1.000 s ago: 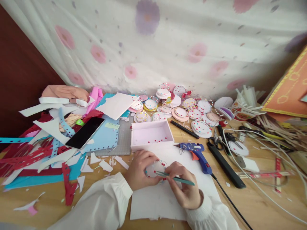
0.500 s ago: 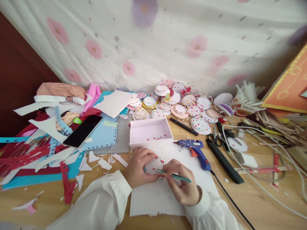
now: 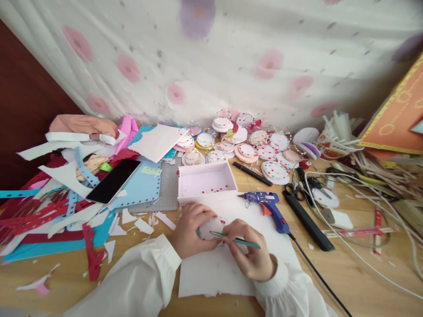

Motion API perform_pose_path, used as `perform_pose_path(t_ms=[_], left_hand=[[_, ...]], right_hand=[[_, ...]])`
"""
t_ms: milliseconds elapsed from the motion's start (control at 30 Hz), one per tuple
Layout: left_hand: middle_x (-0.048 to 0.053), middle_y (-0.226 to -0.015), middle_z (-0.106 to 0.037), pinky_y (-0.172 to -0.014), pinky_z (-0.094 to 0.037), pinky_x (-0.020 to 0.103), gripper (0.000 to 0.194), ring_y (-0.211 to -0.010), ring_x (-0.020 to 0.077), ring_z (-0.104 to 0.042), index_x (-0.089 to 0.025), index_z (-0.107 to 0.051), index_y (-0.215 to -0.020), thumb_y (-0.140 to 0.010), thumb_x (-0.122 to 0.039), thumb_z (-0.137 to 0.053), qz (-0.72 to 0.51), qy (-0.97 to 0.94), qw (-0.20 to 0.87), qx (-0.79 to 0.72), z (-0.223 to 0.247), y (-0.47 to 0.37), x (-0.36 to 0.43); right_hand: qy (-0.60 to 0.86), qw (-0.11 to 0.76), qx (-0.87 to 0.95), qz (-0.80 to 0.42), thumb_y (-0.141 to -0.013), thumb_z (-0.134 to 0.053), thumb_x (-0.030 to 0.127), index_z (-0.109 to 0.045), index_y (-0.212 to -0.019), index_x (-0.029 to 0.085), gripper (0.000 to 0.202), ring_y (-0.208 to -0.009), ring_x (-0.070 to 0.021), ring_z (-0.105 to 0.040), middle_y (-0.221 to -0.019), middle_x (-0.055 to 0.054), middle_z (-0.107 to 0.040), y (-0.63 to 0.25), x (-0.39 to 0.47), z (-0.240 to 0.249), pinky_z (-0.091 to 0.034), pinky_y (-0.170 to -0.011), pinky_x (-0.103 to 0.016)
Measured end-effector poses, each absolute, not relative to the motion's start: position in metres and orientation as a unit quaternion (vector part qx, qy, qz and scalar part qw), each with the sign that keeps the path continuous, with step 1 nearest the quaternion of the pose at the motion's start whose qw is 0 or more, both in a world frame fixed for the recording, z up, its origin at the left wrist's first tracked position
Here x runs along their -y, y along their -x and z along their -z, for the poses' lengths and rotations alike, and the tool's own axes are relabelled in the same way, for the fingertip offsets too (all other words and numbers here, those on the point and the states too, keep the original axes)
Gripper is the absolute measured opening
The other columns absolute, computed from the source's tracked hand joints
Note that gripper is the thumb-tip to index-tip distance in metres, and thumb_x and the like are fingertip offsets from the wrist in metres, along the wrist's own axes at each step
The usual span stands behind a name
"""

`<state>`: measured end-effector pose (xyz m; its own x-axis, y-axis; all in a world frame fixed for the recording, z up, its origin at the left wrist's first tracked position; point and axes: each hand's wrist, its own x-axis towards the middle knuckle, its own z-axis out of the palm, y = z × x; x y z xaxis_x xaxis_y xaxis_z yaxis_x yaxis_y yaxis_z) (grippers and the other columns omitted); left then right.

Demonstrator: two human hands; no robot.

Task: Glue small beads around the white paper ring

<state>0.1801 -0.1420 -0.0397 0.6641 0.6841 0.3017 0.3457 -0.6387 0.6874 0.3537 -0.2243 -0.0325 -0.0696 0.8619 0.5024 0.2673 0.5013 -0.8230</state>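
Observation:
My left hand [image 3: 194, 230] is curved round the left edge of a small white round piece [image 3: 209, 229] with red and blue bits along its rim. In my right hand [image 3: 247, 251] are greenish tweezers [image 3: 243, 241], pinched between thumb and fingers, their tips over the round piece. Both hands are above a white sheet [image 3: 205, 275]. Just behind them stands an open pale pink box [image 3: 206, 178] with small red pieces inside. What the tweezer tips hold, if anything, is too small to tell.
A blue glue gun [image 3: 271, 209] lies right of the hands, its cord running to the front. Scissors [image 3: 295, 192] and white cables [image 3: 360, 246] are farther right. Left are a phone [image 3: 114, 180] and paper scraps [image 3: 62, 220]. Decorated discs [image 3: 275, 171] fill the back.
The view has shifted very slightly. My right hand and the tweezers have moved a little to the left; my left hand still holds the round piece.

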Motion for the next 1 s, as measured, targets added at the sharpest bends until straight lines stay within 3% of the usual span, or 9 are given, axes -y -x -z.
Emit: perform_pose_path(t_ms=[333, 500, 567, 667, 833, 1000], left_hand=[[0.008, -0.103, -0.065, -0.089, -0.041, 0.043, 0.055, -0.099, 0.0277, -0.058, -0.021, -0.062, -0.110, -0.062, -0.043, -0.079, -0.272, -0.852, 0.323, -0.311, 0.037, -0.178, 0.143], [0.009, -0.112, -0.062, -0.095, -0.039, 0.047, 0.101, -0.104, 0.0298, -0.056, -0.023, -0.034, -0.140, -0.056, -0.050, -0.081, -0.281, -0.815, 0.396, -0.317, 0.040, -0.175, 0.144], [0.009, -0.114, -0.061, -0.097, -0.037, 0.047, 0.107, -0.105, 0.0289, -0.056, -0.024, -0.020, -0.146, -0.060, -0.048, -0.079, -0.293, -0.787, 0.432, -0.330, 0.040, -0.174, 0.146], [0.008, -0.114, -0.062, -0.101, -0.033, 0.049, 0.099, -0.106, 0.0271, -0.056, -0.024, -0.012, -0.147, -0.069, -0.037, -0.072, -0.296, -0.755, 0.465, -0.355, 0.039, -0.175, 0.147], [0.012, -0.124, -0.057, -0.101, -0.037, 0.048, 0.080, -0.111, 0.0273, -0.055, -0.022, -0.026, -0.136, -0.068, -0.024, -0.069, -0.305, -0.728, 0.497, -0.362, 0.038, -0.176, 0.149], [0.013, -0.124, -0.057, -0.100, -0.041, 0.047, 0.074, -0.115, 0.0283, -0.055, -0.022, -0.030, -0.122, -0.062, -0.017, -0.072, -0.298, -0.724, 0.507, -0.360, 0.040, -0.177, 0.153]], right_hand=[[0.488, 0.664, 0.491, -0.284, -0.089, -0.055, 0.019, -0.049, -0.092, 0.023, 0.008, -0.069, -0.0154, -0.057, -0.079, -0.002, -0.059, -0.354, 0.223, 0.035, -0.046, -0.060, -0.029], [0.523, 0.691, 0.432, -0.249, -0.088, -0.059, 0.022, -0.051, -0.089, 0.022, 0.008, -0.065, -0.0131, -0.056, -0.077, 0.000, -0.056, -0.355, 0.221, 0.033, -0.046, -0.059, -0.026], [0.530, 0.695, 0.430, -0.227, -0.087, -0.060, 0.023, -0.051, -0.087, 0.022, 0.008, -0.066, -0.0136, -0.057, -0.076, 0.000, -0.057, -0.356, 0.220, 0.033, -0.047, -0.060, -0.027], [0.534, 0.697, 0.431, -0.206, -0.086, -0.061, 0.022, -0.052, -0.087, 0.021, 0.009, -0.068, -0.0135, -0.058, -0.079, 0.000, -0.059, -0.357, 0.218, 0.033, -0.047, -0.063, -0.028], [0.531, 0.699, 0.431, -0.209, -0.087, -0.059, 0.022, -0.053, -0.088, 0.022, 0.007, -0.069, -0.0135, -0.058, -0.081, 0.000, -0.059, -0.357, 0.217, 0.033, -0.047, -0.065, -0.029], [0.533, 0.697, 0.429, -0.217, -0.088, -0.058, 0.023, -0.054, -0.091, 0.023, 0.005, -0.070, -0.0134, -0.058, -0.083, 0.000, -0.058, -0.355, 0.218, 0.034, -0.048, -0.067, -0.029]])
